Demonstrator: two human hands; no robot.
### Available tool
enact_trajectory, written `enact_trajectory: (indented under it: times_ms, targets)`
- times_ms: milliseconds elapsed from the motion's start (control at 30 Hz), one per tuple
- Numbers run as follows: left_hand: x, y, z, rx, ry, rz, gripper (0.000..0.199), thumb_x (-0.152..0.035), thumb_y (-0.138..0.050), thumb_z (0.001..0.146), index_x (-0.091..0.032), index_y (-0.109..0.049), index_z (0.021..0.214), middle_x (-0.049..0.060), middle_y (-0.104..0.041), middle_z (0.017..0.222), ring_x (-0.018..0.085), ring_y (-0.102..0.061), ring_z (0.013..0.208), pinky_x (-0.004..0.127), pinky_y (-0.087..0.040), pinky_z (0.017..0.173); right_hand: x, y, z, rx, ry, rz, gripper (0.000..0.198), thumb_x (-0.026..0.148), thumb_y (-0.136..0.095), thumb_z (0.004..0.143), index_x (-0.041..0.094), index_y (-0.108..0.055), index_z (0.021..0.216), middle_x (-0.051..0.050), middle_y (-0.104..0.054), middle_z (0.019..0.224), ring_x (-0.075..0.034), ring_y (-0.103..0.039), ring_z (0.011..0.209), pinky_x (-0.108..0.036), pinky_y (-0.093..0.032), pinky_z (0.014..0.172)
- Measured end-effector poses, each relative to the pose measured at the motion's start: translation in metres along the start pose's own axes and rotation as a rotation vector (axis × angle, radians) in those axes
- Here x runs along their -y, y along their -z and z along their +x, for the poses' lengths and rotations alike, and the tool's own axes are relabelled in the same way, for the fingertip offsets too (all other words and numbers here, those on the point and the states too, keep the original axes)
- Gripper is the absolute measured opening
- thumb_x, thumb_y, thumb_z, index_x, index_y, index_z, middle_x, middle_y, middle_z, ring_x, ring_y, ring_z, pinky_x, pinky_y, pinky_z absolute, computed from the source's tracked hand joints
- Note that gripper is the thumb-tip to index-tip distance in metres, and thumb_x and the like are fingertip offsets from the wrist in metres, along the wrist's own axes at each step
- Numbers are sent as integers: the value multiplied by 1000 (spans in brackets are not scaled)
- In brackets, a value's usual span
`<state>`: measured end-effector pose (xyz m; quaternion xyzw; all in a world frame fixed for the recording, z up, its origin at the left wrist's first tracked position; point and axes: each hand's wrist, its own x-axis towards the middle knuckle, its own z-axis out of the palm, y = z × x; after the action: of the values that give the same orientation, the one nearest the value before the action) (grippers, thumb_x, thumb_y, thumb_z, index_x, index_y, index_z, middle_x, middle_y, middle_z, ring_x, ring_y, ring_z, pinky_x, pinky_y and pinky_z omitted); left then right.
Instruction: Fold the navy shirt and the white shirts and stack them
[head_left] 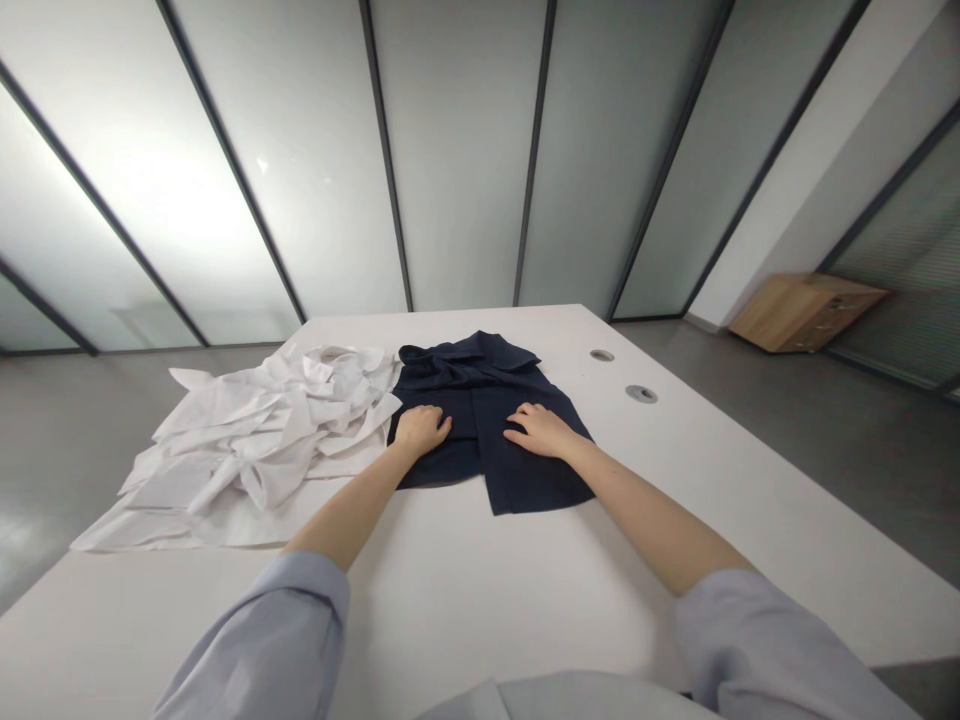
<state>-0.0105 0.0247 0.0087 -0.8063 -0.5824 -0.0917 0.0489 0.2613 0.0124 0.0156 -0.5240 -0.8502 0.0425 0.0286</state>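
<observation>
A dark navy garment (487, 420) lies on the white table in front of me. Its upper part is bunched and folded over, while two flat panels overlap toward my side; its exact kind I cannot tell. My left hand (422, 430) rests on the left panel, palm down, with the thumb apart from the fingers. On the right panel lies my right hand (544, 430), fingers spread on the cloth. Neither hand grips the fabric. White crumpled garments (277, 430) are heaped to the left, touching the navy one.
The white table (510, 590) has two round cable holes, a farther one (601, 355) and a nearer one (641, 394), near its right edge. Frosted glass panels (461, 150) stand behind it. A wooden cabinet (806, 312) is on the floor at right.
</observation>
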Motion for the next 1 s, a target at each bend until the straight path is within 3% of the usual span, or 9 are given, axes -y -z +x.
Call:
enact_trajectory:
  times_ms: [167,300,400,467,600,700,800,900,1000]
  targets:
    - [-15,10,0,-4,65,30,42,-43,-36,92,-16,-67,86,12,-68,91,27,-64,92,38,-44,81,4,-6,21,123,-169,-13,60,56,-28,94,25,-41,144,-10,-32,153,-33,-30,137,-51,-29,106]
    - [-33,15,-2,97,156,-36,58,-60,-32,89,-14,-66,102,16,-67,103,32,-62,101,42,-44,86,2,-18,40,48,-277,58,60,51,-28,96,22,-33,148,-10,-23,156,-29,-20,143,-50,-20,111]
    - [-39,7,1,191,189,-74,71,-68,-27,87,-12,-60,117,21,-61,120,37,-56,113,48,-42,91,-1,-22,50,-80,-293,100,54,45,-31,96,21,-41,143,-11,-31,153,-28,-25,141,-50,-20,111]
    - [-35,-2,6,215,196,-65,75,-68,-26,87,-11,-51,130,24,-47,139,40,-43,128,54,-36,98,-3,-20,52,-161,-274,133,47,41,-35,95,20,-49,136,-12,-42,146,-27,-35,135,-46,-27,108]
    - [-13,-19,16,189,177,-59,79,-69,-30,86,-14,-35,144,20,-25,154,37,-21,141,56,-21,109,-4,-10,39,-256,-198,140,31,32,-41,94,20,-65,110,-11,-62,117,-24,-56,110,-36,-40,95]
    - [-3,-19,16,53,158,-88,77,-67,-41,84,-14,-38,140,18,-34,150,34,-29,137,48,-28,108,0,-5,24,-185,-86,96,27,35,-47,92,20,-68,101,-9,-64,109,-23,-59,101,-34,-42,90]
    - [-7,-12,10,-114,71,-87,58,-55,-54,83,-15,-51,125,16,-50,133,32,-43,125,42,-36,101,6,-8,16,-112,-68,70,35,43,-51,90,21,-64,114,-11,-58,124,-26,-56,110,-38,-41,94]
    - [-19,-5,3,-88,-104,-66,25,-37,-52,88,-18,-62,101,12,-60,109,27,-52,109,40,-40,96,8,-15,16,-105,-90,84,44,45,-46,92,20,-57,127,-13,-48,139,-28,-48,123,-40,-37,100]
    - [-27,-4,-3,-21,-246,-103,23,-31,-47,90,-19,-66,96,9,-63,100,23,-56,100,36,-43,93,8,-19,17,-162,-108,112,42,42,-43,94,20,-59,126,-12,-49,139,-26,-46,126,-40,-35,102]
